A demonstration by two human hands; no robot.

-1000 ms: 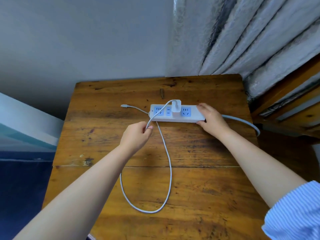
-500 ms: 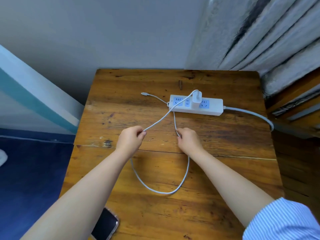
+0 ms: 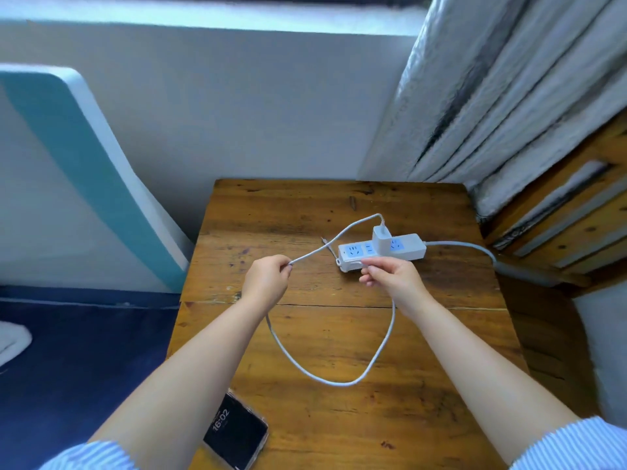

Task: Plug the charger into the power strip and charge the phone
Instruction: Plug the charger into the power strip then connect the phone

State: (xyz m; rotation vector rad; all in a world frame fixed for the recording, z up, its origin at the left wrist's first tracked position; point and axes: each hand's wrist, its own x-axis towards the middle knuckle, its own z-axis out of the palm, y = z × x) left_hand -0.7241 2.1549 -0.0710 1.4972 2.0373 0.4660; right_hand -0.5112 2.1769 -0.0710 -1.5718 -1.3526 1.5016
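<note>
tabletop (image 3: 424,385): worn knotty wood, dull sheen | power strip (image 3: 412,248): smooth white plastic | charger (image 3: 380,239): glossy white plastic | cable (image 3: 383,347): smooth white rubbery sheath | phone (image 3: 237,432): glossy glass | curtain (image 3: 509,86): crinkled pale cloth

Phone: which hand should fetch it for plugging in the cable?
Left, probably. The phone lies at the table's near-left edge beside the left forearm. The left hand pinches mid-cable; the right hand holds the stretch toward the free connector and should keep it.
</note>
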